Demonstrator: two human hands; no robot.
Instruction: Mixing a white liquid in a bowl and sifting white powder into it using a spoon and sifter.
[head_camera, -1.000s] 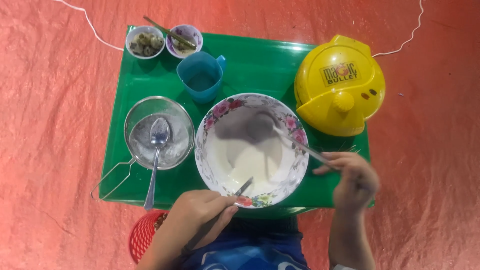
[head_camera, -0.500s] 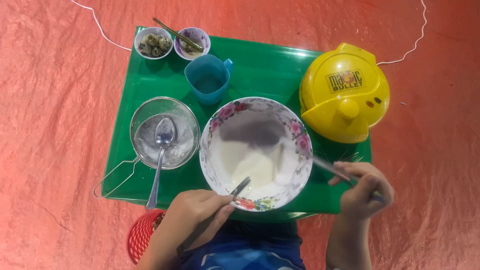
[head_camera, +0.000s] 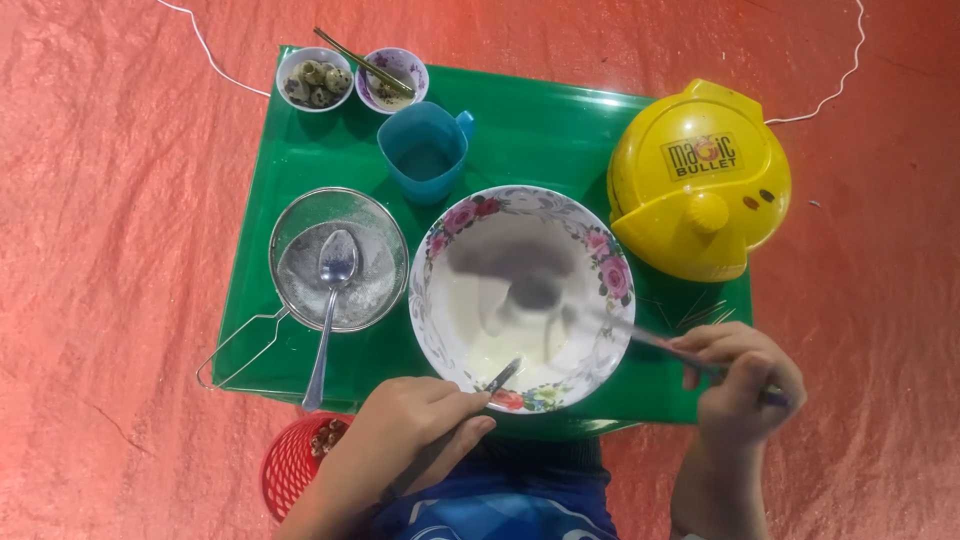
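A floral-rimmed bowl (head_camera: 521, 298) of white batter is seen at the front of a green tray (head_camera: 560, 130), its near rim steadied by the left hand (head_camera: 405, 440), whose grip is closed on a thin metal utensil (head_camera: 503, 376) laid over that rim. A blurred stirring utensil (head_camera: 640, 340) is pinched in the right hand (head_camera: 745, 385), just right of the bowl, with its far end dipped in the batter. A sieve (head_camera: 338, 260) with a spoon (head_camera: 332, 300), a blue cup (head_camera: 425, 150), two small bowls and a yellow appliance (head_camera: 700, 180) are set around it.
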